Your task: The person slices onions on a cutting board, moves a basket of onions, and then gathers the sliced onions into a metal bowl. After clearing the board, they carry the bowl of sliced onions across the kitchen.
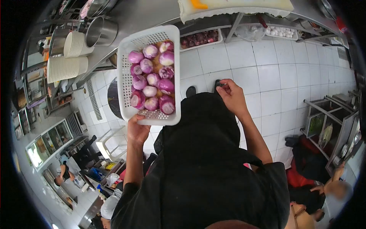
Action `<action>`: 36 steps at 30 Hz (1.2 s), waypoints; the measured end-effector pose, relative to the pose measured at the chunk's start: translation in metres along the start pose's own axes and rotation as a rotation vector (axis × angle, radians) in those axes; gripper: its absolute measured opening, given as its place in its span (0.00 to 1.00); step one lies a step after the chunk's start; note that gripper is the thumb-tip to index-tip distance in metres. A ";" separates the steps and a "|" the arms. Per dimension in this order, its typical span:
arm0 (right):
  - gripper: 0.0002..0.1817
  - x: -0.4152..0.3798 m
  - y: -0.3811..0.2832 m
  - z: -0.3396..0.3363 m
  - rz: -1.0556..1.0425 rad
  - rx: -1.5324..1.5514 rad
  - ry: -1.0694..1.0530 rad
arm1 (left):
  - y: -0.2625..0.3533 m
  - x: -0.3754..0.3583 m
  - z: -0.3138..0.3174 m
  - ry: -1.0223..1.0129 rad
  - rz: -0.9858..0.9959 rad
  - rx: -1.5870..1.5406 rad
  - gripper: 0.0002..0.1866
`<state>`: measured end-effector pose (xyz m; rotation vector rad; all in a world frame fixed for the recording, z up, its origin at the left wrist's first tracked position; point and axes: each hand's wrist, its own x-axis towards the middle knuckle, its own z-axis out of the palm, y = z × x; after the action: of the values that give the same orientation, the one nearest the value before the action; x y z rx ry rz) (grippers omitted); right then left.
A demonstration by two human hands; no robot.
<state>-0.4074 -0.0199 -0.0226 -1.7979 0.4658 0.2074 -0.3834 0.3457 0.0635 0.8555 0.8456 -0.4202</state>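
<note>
A white perforated plastic basket holds several peeled purple onions. My left hand grips the near rim of this basket at its lower left corner, thumb over the edge. To the right, over the floor, my right hand is raised in front of my body with its fingers curled together. Whether anything small is between those fingers cannot be made out. The basket's far end overlaps the edge of the steel counter.
Stacked white containers and a steel pot stand at the left. Under the counter are a crate of dark red onions and a tray of white items. A metal rack and other people are at the right; more people are lower left.
</note>
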 end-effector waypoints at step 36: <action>0.15 -0.075 0.312 0.005 0.645 0.046 0.514 | -0.224 0.602 0.051 0.119 -0.118 -0.137 0.09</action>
<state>-0.6050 -0.0667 -0.2716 -1.5947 1.4043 0.1713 -0.1324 0.1703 -0.5031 0.7118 1.0261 -0.4123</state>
